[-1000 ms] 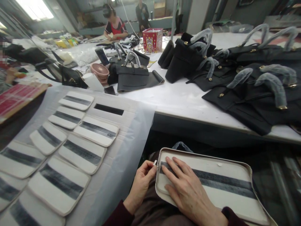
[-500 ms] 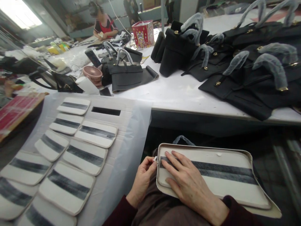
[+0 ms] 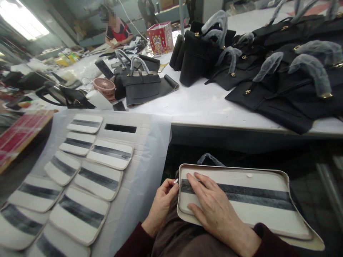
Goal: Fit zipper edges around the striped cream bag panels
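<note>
A cream panel with a dark stripe (image 3: pixel 257 203) lies across my lap below the table edge. My right hand (image 3: pixel 211 208) rests flat on its left end, fingers spread. My left hand (image 3: pixel 162 203) pinches a small white tab (image 3: pixel 176 181) at the panel's left edge between thumb and fingers. To the left, several matching striped panels (image 3: pixel 100 178) lie in rows on a white board under clear plastic sheet (image 3: pixel 150 142).
A white worktable (image 3: pixel 203 105) carries several black handbags with wrapped handles (image 3: pixel 289 82), a flat black bag (image 3: pixel 146 84), a pink fan (image 3: pixel 104 85) and a red box (image 3: pixel 160 37). A person in red sits at the far end (image 3: pixel 116 30). A red board (image 3: pixel 18 130) lies at the left.
The view has dipped and drifted slightly. My hands keep the same hold; the panel shifted a little on my lap.
</note>
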`<state>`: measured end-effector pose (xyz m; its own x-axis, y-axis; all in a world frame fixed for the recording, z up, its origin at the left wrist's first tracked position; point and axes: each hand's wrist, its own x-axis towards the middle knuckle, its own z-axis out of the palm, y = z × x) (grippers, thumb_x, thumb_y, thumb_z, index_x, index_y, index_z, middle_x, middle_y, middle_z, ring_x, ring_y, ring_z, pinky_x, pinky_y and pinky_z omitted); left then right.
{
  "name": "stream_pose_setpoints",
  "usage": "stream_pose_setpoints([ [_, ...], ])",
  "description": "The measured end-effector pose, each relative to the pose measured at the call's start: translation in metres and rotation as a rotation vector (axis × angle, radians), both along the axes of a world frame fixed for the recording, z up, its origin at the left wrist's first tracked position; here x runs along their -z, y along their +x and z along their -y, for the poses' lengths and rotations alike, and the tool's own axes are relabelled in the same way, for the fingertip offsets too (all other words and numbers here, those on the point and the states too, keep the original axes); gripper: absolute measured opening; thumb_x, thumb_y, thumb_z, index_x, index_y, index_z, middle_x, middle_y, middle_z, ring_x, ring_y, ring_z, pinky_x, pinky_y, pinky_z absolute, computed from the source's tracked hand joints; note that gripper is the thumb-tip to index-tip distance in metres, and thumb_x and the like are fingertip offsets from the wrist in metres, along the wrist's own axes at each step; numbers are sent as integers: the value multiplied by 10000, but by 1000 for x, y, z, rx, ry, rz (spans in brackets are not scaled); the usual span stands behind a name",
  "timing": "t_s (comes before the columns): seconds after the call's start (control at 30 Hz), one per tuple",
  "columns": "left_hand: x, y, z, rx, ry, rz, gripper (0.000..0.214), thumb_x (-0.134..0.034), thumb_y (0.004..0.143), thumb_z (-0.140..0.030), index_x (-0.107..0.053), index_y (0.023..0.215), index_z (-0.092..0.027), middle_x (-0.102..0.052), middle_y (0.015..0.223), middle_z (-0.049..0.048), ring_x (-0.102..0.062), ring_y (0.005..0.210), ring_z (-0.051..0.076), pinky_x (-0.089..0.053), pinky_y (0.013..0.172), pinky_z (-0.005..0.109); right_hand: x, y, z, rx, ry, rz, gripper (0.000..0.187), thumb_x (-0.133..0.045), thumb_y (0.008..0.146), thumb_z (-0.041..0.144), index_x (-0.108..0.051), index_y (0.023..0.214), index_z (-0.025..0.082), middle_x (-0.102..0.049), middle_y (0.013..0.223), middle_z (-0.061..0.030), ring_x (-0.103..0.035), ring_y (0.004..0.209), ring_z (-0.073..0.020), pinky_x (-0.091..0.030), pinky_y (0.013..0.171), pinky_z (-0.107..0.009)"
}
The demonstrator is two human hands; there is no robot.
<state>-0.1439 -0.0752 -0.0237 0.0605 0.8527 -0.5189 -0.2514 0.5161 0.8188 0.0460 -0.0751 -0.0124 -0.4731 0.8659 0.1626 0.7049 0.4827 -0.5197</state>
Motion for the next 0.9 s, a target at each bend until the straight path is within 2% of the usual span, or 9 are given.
stream_pose_setpoints([
  [0.4,-12,-6,-13,143,-40,-97,357,-750,788,-454,-539,847,-172,-601,822,-14,-505,748,109,-397,699,218,2,1,1,-1,3,16,685,-556,835,216,-356,1476,79,-511,1438,-124,-410,1364,-279,-399,1138,-455],
  [0.57,-15,-5,-16,183,-32,-222,382,-738,776,-492,-526,814,-176,-552,749,-33,-464,700,106,-362,657,215,3,0,1,4,17,12,679,-552,819,201,-379,1463,77,-513,1440,-120,-420,1357,-284,-405,1131,-465],
  [0.9,-16,3,-15,159,24,-392,393,-730,759,-513,-535,777,-173,-526,727,-29,-447,689,120,-373,651,233,4,1,3,14,42,-17,675,-550,813,186,-386,1462,93,-509,1447,-113,-441,1345,-280,-408,1130,-459],
])
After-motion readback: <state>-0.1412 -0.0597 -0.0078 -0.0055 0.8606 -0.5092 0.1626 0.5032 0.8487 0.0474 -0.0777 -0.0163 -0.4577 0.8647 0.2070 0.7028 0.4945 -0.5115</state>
